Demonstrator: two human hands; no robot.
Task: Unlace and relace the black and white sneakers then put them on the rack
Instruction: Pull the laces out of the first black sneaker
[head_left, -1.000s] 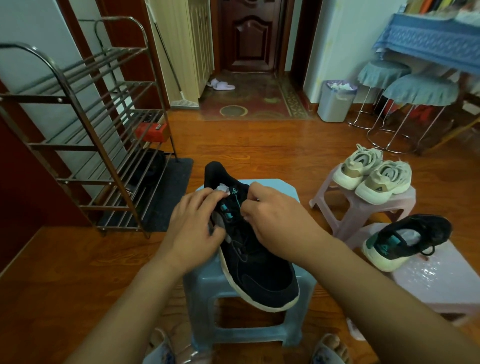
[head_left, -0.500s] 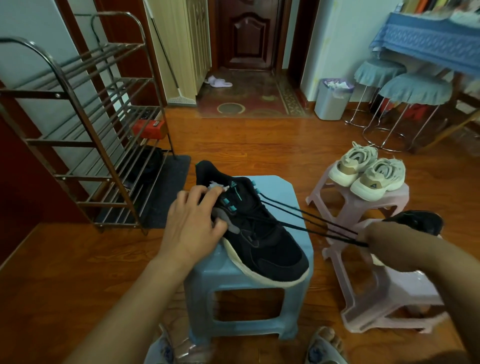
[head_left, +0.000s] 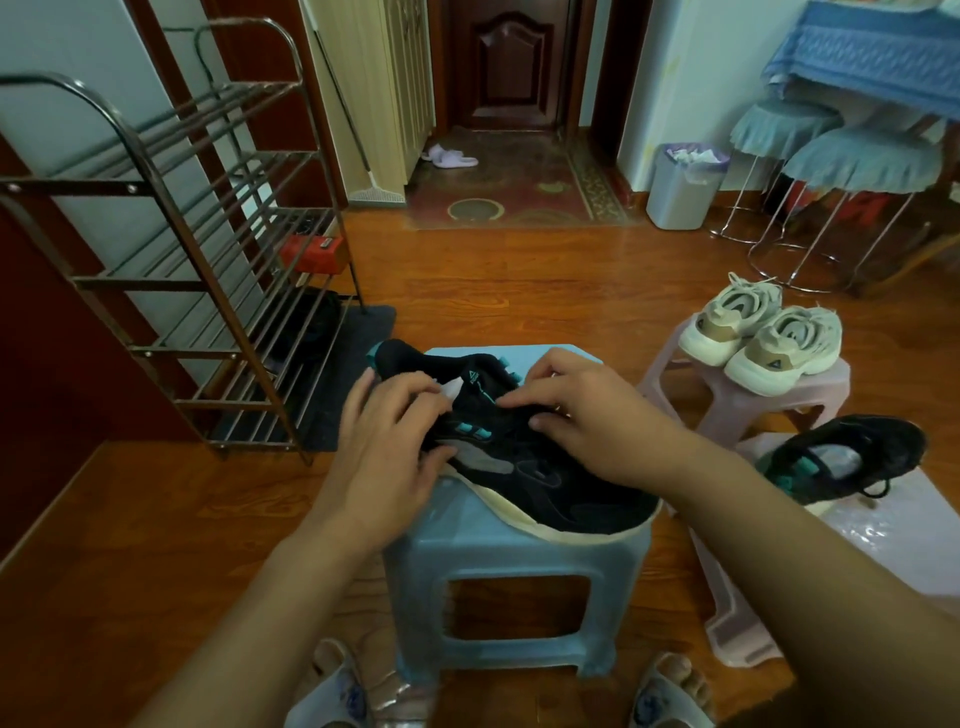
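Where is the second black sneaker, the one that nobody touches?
In the head view, the second black sneaker lies at the right on a pale pink plastic stool, just below the beige sneakers.

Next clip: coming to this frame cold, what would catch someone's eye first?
Dead centre, both hands work at the throat of a black sneaker lying on a light blue stool: the left hand on its near side by the collar, the right hand with fingers curled at the lace area. At right, its mate sits on a pink stool, with a cream pair behind; a metal shoe rack stands at left.
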